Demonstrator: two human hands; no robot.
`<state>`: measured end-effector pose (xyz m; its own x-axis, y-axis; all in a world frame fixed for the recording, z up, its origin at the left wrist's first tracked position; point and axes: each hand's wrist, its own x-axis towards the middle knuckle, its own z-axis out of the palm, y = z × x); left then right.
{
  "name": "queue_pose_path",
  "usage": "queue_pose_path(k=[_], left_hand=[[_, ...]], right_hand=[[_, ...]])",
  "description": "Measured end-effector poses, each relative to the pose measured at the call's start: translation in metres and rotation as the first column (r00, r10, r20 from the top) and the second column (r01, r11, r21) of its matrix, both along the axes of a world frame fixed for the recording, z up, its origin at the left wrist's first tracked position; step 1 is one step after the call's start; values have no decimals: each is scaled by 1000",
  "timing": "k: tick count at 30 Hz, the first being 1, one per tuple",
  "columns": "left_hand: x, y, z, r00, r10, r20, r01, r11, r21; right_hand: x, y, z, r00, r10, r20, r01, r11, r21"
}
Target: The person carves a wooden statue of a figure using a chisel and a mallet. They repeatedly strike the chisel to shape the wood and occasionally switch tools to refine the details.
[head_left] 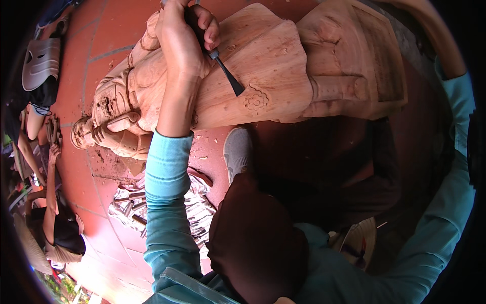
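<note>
My left hand (183, 45) is closed around the dark handle of a chisel (229, 73). The chisel's flat, dark blade slants down to the right, and its tip lies beside a small flower-shaped carving (256, 100). That motif is cut into the robe of a large wooden statue (273, 55), which lies lengthwise across the view. The figure's head points left and its blocky base is at the right. My right forearm (430, 30) curves up along the right rim past the base; the hand itself is beyond the upper edge.
Many carving tools (136, 205) lie on a cloth below the statue, partly behind my left sleeve. My shoe (238, 152) rests on the red tiled floor (109, 167). Other people (53, 213) sit at the far left, near a grey plastic stool (40, 63). Wood chips are scattered about.
</note>
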<state>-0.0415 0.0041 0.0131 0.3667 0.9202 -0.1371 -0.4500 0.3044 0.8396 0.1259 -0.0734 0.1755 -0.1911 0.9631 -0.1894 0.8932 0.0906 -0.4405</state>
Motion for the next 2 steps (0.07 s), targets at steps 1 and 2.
queue_pose_path(k=[1,2], left_hand=[[2,1,-4,1000,-9,-17,9,1000,-21],[4,2,-8,999,-15,-35,13,999,-41]], right_hand=[[2,-2,-6,997,53,53,-55,997,52],[2,-2,-5,997,53,53,-56,997,50]])
